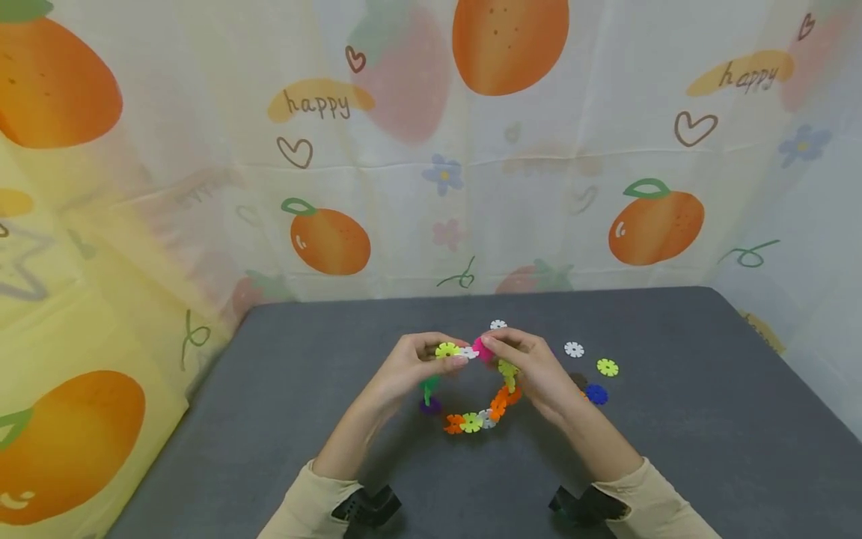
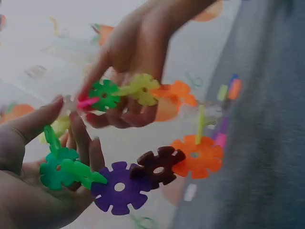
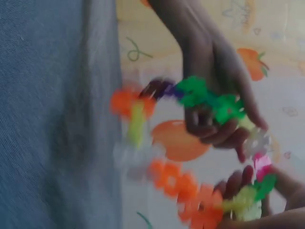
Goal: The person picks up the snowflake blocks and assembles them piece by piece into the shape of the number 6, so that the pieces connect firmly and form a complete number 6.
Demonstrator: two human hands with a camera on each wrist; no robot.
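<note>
Slotted plastic snowflake discs form a loop between both hands above the table. In the head view my left hand [image 1: 414,363] pinches a white disc [image 1: 468,352] beside a yellow disc [image 1: 447,350]. My right hand [image 1: 532,367] pinches a pink disc [image 1: 482,349], which meets the white one. Green, purple [image 2: 120,187], brown [image 2: 159,167] and orange [image 2: 198,156] discs hang along the loop in the left wrist view. Fingers partly cover the pink disc. The right wrist view is blurred, though the white disc [image 3: 257,142] and pink disc [image 3: 261,164] show touching there.
On the grey table [image 1: 283,374], right of the hands, lie a loose white disc [image 1: 575,349], a yellow-green disc [image 1: 607,367], a blue disc [image 1: 595,394] and a partly hidden brown disc [image 1: 578,380]. Another white disc [image 1: 498,324] lies behind the right hand. A fruit-print cloth [image 1: 404,224] hangs behind.
</note>
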